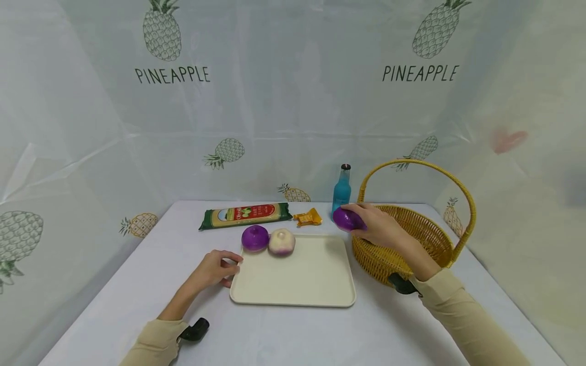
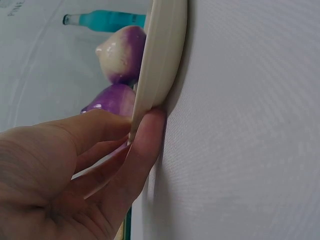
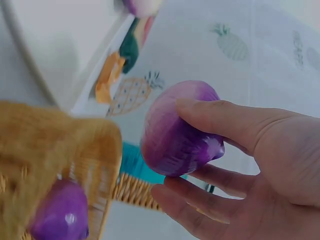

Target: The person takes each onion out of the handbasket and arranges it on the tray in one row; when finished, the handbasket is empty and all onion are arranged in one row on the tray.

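My right hand (image 1: 377,226) holds a shiny purple onion (image 1: 348,219) between thumb and fingers, raised beside the rim of the wicker basket (image 1: 382,262). Close up in the right wrist view, the onion's pointed tip faces the palm; a second purple onion (image 3: 61,212) lies inside the basket. The cream tray (image 1: 297,282) has its left rim pinched by my left hand (image 1: 215,269), thumb above and a finger underneath in the left wrist view. At the tray's back left corner sit a purple onion (image 1: 255,238) and, beside it, a white-and-purple turnip (image 1: 282,242).
Behind the tray lie a green-and-red packet (image 1: 247,214) and a small orange wrapped packet (image 1: 309,217). A blue bottle (image 1: 342,190) stands upright at the back, left of the basket. The basket's tall arched handle (image 1: 418,162) rises on the right. A pineapple-print sheet hangs behind the table.
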A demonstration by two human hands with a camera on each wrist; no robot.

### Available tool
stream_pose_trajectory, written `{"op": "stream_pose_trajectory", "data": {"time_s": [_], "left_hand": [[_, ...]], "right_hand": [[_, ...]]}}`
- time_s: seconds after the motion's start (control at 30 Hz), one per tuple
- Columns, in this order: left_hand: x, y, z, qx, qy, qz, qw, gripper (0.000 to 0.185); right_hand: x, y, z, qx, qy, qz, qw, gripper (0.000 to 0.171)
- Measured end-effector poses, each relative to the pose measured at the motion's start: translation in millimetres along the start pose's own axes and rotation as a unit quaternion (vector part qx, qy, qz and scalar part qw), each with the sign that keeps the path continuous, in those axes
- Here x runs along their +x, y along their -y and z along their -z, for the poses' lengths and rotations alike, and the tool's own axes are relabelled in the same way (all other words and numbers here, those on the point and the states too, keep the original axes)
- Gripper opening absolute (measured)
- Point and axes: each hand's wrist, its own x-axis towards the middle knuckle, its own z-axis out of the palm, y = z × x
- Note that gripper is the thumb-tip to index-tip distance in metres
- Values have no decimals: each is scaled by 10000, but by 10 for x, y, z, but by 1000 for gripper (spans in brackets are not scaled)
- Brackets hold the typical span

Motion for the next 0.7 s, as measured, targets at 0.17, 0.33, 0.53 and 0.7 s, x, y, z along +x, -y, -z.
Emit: {"op": "stream_pose_trajectory", "data": {"time_s": [0.17,0.33,0.53,0.7], "left_hand": [[4,1,3,-21,30,-20,10000,25],[6,-10,17,-11,31,-47,10000,26],[-11,-9,13,-38,69,-131,9999,26],[-22,-2,1,-34,69,-162,9998,25]], "right_hand": [[90,161,-88,118,172,-81,9997,66],[154,283,-200,148,340,15,9993,65],[221,359,-442,103,470,245,9985,64],[309,411,-676,11,540,205,9983,64]]}}
